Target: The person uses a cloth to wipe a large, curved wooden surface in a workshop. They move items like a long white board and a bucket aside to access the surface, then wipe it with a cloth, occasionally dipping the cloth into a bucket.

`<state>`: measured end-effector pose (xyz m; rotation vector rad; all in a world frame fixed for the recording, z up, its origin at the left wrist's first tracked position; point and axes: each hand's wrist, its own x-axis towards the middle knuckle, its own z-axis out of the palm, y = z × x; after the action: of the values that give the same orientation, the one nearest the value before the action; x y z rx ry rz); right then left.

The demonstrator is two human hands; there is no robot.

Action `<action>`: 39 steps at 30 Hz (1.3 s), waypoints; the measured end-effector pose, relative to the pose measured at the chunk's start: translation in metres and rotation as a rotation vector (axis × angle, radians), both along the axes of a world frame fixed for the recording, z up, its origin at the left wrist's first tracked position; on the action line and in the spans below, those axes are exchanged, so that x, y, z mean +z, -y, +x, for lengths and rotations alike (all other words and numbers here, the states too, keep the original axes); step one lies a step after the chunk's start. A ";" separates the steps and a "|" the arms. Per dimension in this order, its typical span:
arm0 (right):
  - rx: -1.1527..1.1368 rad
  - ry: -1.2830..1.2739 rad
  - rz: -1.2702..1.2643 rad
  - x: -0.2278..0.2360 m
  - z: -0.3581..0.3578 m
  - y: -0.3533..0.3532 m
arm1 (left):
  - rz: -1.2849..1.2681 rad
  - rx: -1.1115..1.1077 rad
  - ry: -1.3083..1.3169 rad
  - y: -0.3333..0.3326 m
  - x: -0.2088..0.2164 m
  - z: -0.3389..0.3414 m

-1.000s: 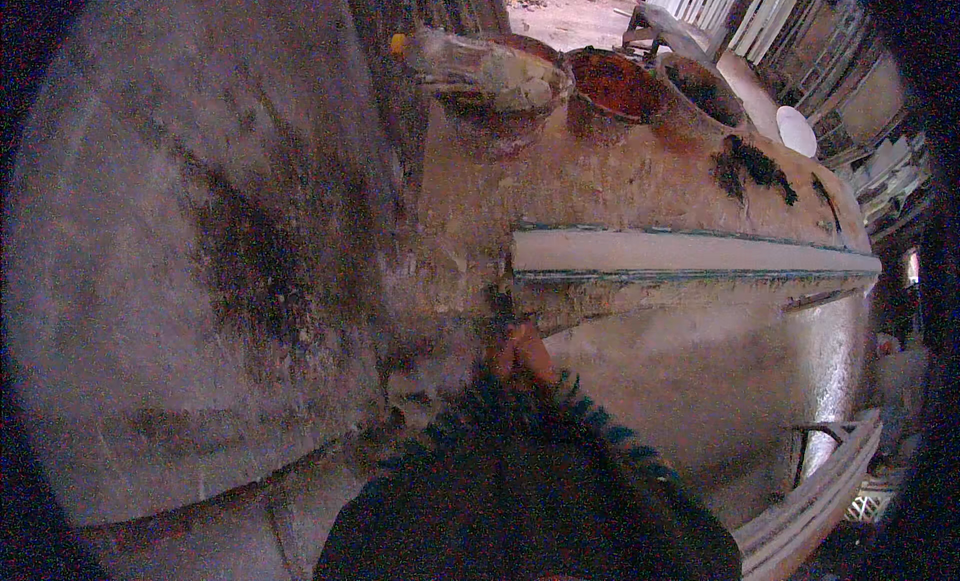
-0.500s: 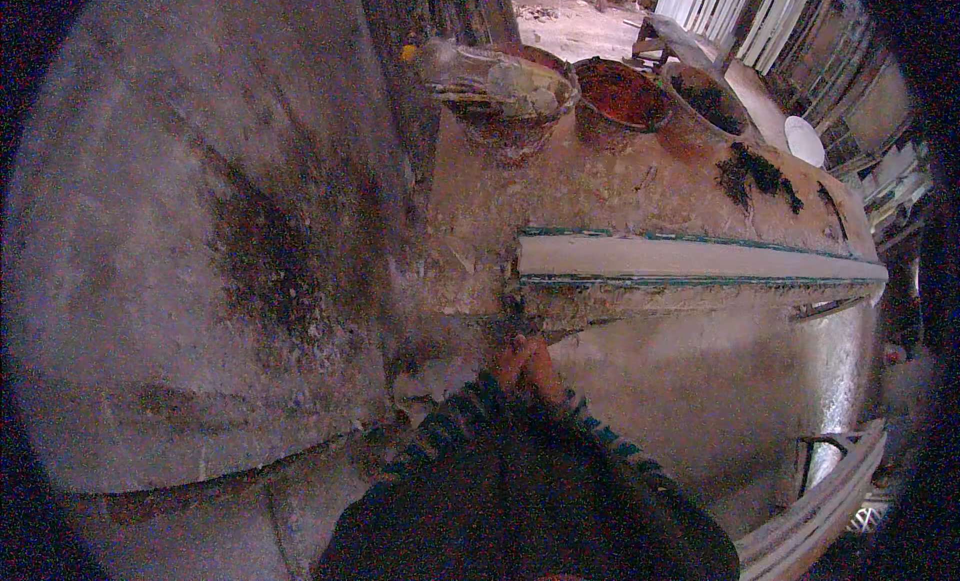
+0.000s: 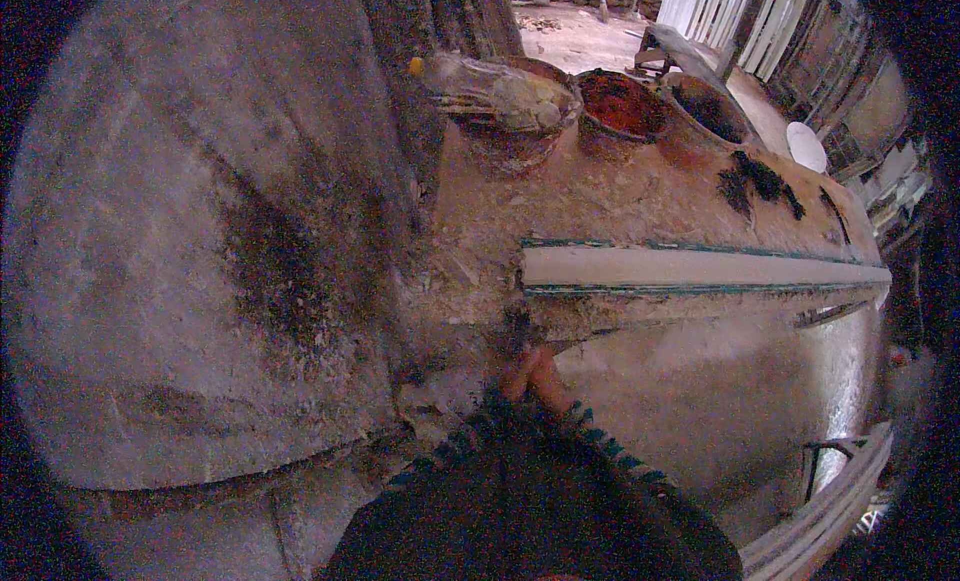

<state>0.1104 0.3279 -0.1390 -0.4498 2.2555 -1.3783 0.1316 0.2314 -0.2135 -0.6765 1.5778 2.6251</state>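
Observation:
My left hand and my right hand are drawn together low in the middle, in front of the left end of a pale board with green edges. Their fingers look closed and pressed together. A small dark shape shows just beyond the fingertips, too dim to name; whether they grip it is unclear. Dark cloth with green-patterned edges covers my arms and lap. The picture is dark and grainy about both hands.
Along the back of an earthen ledge stand a bowl with pale stuff, a pot of reddish matter and a pot with dark contents. Black patches mark the ledge. A large grey stained surface rises at left; wooden rails run lower right.
The whole view has shifted slightly, so the board and pots sit a little lower. My hands stay together near the board's left end, a touch farther right in the picture.

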 end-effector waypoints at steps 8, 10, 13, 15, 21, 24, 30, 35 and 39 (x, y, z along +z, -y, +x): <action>0.011 -0.008 0.004 0.016 -0.035 0.008 | 0.033 0.011 -0.020 0.001 0.004 -0.031; 0.002 -0.001 0.005 0.012 -0.026 0.001 | 0.045 0.011 -0.010 -0.001 0.002 -0.028; -0.015 -0.008 0.012 0.012 -0.031 0.006 | 0.065 0.001 0.002 0.000 0.001 -0.030; -0.037 -0.026 0.016 0.013 -0.045 0.014 | 0.087 -0.012 -0.009 0.003 0.001 -0.045; -0.012 -0.042 -0.001 0.024 -0.050 0.032 | 0.273 0.062 -0.067 0.010 -0.044 -0.049; -0.002 -0.032 -0.007 0.027 -0.040 0.030 | 0.335 0.070 -0.012 0.005 -0.053 -0.029; -0.005 -0.016 -0.004 0.026 -0.031 0.017 | 0.076 0.049 -0.032 -0.001 -0.003 -0.021; 0.039 0.008 0.002 0.028 -0.039 0.006 | -0.073 -0.102 0.050 0.016 0.032 -0.015; 0.076 -0.058 0.004 0.031 -0.039 0.001 | -0.082 -0.038 0.031 0.010 0.030 -0.008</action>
<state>0.0711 0.3271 -0.1075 -0.5748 2.2628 -1.3385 0.1232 0.2215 -0.1837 -0.6794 1.6799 2.5234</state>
